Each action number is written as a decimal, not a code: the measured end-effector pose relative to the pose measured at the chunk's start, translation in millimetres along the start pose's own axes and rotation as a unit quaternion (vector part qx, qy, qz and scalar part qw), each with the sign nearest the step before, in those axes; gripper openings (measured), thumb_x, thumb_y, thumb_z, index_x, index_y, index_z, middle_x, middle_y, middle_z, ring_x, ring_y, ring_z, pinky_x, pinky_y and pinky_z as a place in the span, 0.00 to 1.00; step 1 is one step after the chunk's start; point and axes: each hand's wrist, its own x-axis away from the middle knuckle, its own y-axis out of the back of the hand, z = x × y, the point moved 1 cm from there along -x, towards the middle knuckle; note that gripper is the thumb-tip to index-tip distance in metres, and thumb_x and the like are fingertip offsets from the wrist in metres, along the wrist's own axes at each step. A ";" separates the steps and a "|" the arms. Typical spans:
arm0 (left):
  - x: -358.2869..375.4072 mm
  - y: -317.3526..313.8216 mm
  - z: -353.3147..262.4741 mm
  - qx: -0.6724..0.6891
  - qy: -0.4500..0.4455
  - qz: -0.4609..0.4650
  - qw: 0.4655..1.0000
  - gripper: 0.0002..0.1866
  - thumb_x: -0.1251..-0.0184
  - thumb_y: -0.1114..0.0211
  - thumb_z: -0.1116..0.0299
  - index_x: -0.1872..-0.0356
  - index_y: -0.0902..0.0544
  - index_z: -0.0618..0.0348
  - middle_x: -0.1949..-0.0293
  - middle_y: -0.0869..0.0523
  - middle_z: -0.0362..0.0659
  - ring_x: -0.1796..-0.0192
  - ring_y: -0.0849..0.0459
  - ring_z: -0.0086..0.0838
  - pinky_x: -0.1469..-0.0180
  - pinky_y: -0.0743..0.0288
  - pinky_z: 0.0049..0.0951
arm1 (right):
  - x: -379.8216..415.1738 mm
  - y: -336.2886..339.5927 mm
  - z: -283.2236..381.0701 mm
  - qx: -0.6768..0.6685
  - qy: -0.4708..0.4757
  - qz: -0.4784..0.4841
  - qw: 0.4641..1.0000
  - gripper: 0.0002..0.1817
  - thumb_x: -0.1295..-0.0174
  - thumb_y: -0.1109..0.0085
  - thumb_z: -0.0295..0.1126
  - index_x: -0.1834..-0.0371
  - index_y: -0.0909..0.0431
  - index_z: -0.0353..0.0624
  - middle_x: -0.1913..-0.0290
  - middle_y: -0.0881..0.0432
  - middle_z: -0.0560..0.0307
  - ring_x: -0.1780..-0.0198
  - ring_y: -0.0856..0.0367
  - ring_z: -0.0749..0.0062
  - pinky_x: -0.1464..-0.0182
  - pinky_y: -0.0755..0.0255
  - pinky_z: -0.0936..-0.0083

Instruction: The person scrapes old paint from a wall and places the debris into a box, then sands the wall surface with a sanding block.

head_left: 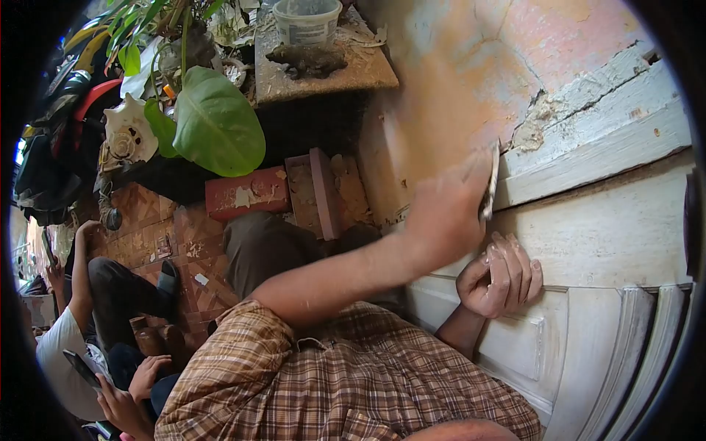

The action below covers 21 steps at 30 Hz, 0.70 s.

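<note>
My left hand, slightly blurred, reaches across to the wall on the right. It is closed on what looks like a putty knife, a thin, white-smeared flat tool seen nearly edge-on. The tool's upper end is beside a white-painted wooden frame and a rough patch of crumbly filler at the frame's broken edge. Just below, my right hand has its dusty fingers curled in front of the white panelled door. Whether anything lies inside those fingers is hidden.
A ledge holds a white plastic tub and debris. A leafy plant and a shell stand at left. Red boxes sit on the tiled floor. At lower left are other people, one hand holding a phone.
</note>
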 end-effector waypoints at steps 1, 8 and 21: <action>1.1 -4.1 -1.0 0.000 -0.025 -0.038 0.999 0.30 0.50 0.41 0.78 0.39 0.26 0.61 0.58 0.17 0.57 0.56 0.18 0.56 0.55 0.23 0.49 | -0.3 -2.2 -0.9 0.000 0.001 -0.003 1.000 0.04 0.32 0.49 0.31 0.62 0.24 0.49 0.66 0.12 0.65 0.59 0.13 0.71 0.34 0.39 0.69; -3.3 4.6 -0.5 -0.002 -0.012 -0.013 1.000 0.27 0.49 0.42 0.78 0.42 0.28 0.66 0.64 0.17 0.58 0.60 0.17 0.56 0.58 0.24 0.51 | 1.7 3.1 1.8 -0.007 -0.006 0.008 1.000 0.04 0.32 0.49 0.31 0.63 0.24 0.49 0.67 0.12 0.64 0.58 0.13 0.70 0.33 0.39 0.69; 4.1 -6.0 -3.6 0.006 -0.043 -0.069 0.997 0.30 0.51 0.40 0.77 0.40 0.25 0.61 0.60 0.16 0.58 0.56 0.18 0.57 0.56 0.24 0.51 | 0.1 -0.6 -0.1 -0.014 -0.007 -0.003 1.000 0.03 0.33 0.49 0.30 0.63 0.25 0.49 0.67 0.12 0.64 0.58 0.13 0.70 0.33 0.40 0.69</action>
